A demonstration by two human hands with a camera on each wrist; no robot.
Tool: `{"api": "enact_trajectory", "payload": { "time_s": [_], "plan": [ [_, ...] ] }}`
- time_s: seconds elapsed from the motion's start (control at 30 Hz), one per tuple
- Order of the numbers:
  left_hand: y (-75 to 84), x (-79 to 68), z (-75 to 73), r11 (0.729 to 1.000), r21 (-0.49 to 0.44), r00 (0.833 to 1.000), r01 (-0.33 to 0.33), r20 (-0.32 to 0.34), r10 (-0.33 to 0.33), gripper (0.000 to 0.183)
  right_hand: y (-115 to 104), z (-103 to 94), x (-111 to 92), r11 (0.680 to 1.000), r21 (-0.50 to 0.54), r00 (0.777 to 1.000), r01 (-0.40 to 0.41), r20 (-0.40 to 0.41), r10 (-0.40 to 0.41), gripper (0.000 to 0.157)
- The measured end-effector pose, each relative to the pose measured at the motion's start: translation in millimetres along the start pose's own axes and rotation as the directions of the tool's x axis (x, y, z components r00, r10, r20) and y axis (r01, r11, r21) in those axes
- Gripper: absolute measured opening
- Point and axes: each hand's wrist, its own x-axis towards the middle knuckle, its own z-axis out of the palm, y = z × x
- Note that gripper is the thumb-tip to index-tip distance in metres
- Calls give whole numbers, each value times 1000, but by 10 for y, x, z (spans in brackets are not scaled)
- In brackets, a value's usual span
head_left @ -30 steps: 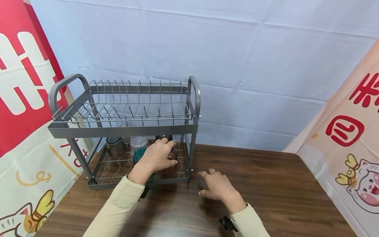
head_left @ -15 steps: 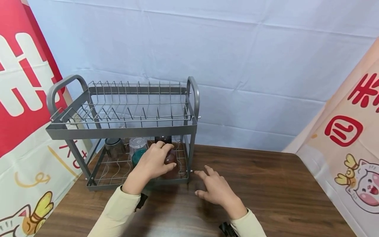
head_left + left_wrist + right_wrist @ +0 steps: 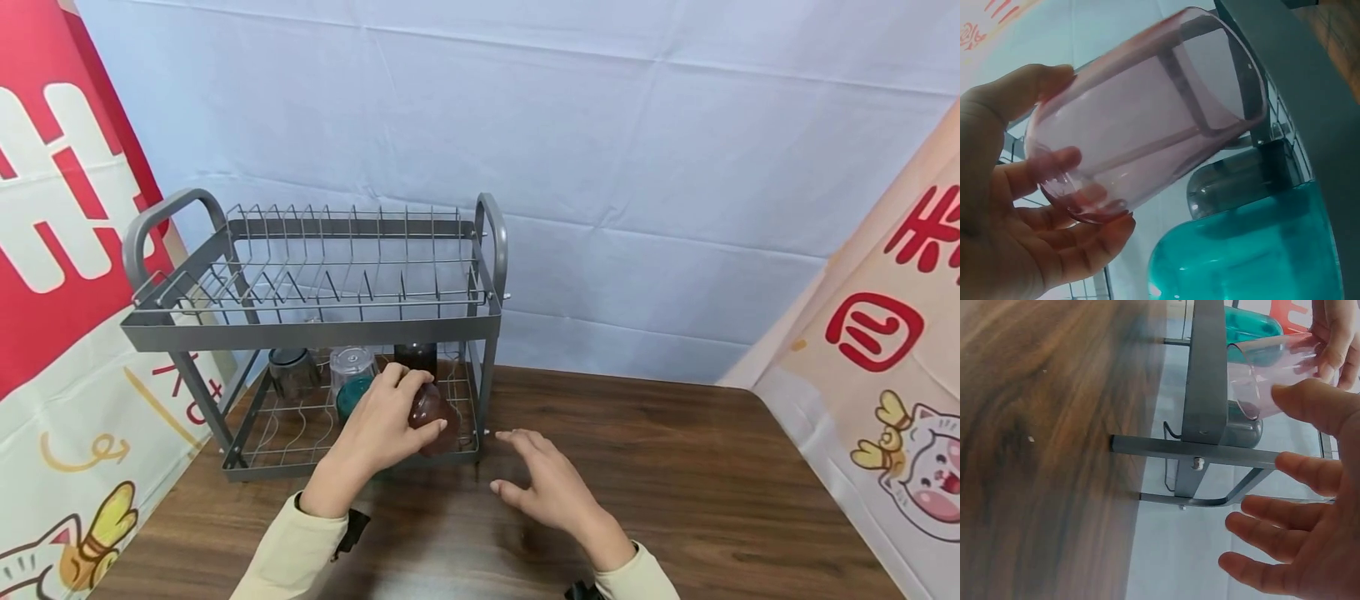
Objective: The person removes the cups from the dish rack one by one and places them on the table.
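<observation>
My left hand [image 3: 378, 425] grips a see-through pink glass [image 3: 437, 417] by its base end, thumb on one side and fingers on the other. The glass tilts, its open rim facing down close to the front bar of the rack's lower shelf, as the left wrist view shows. Beside it a teal glass [image 3: 1247, 250] stands upside down, partly hidden by the hand in the head view. Behind is a dark glass [image 3: 416, 358]. My right hand [image 3: 551, 483] hovers over the table right of the rack, fingers spread and holding nothing.
The grey two-tier dish rack [image 3: 311, 335] stands on the wooden table [image 3: 675, 467], its wire upper tier above the left hand. A clear glass [image 3: 352, 363] and a grey glass [image 3: 292, 372] sit upside down on the lower shelf. A pale cloth [image 3: 675, 208] hangs behind.
My left hand has drawn back toward me with the pink glass, which has come forward and tilted, uncovering the dark glass behind. My right hand has shifted only slightly.
</observation>
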Motion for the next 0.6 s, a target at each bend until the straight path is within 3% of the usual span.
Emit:
{"api": "enact_trajectory", "payload": {
  "time_s": [0.37,0.6],
  "plan": [
    [-59,-139,97,993,-116,994,-34,-109,21,53,84,78,-87,985,169,993,26,-121,-5,60],
    [-96,-214,186,984,-175,990,-29,-140,4,49,130,122,-119,974,217,981,63,-192,-21,65]
  ]
}}
